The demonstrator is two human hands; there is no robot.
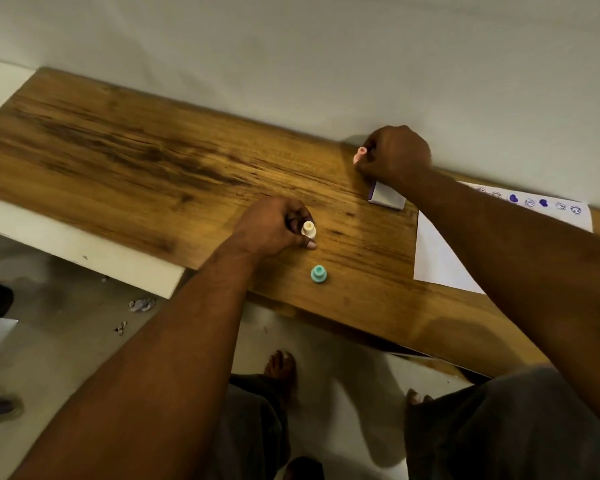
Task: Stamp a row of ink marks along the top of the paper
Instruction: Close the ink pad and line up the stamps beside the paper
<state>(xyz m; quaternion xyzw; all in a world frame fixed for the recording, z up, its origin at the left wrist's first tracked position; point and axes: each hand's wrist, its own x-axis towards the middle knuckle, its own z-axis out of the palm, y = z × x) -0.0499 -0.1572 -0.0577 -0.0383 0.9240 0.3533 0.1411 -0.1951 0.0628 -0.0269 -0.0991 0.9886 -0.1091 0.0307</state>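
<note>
Pink stamp (360, 154) half-hidden in right hand (397, 154)

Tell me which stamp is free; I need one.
The teal stamp, standing alone on the table; the left hand grips the cream stamp, the right hand the pink stamp.

The surface (118, 143) is showing warm brown wood grain streaked with darker bands. The paper (437, 258) is showing white, with blue-purple ink marks (513, 198) along its top: ringed outlines and two solid blobs. The cream stamp (308, 229), pink stamp (359, 154) and teal stamp (318, 274) are looking plain; the ink pad (387, 195) is showing pale grey, edged purple.
</note>
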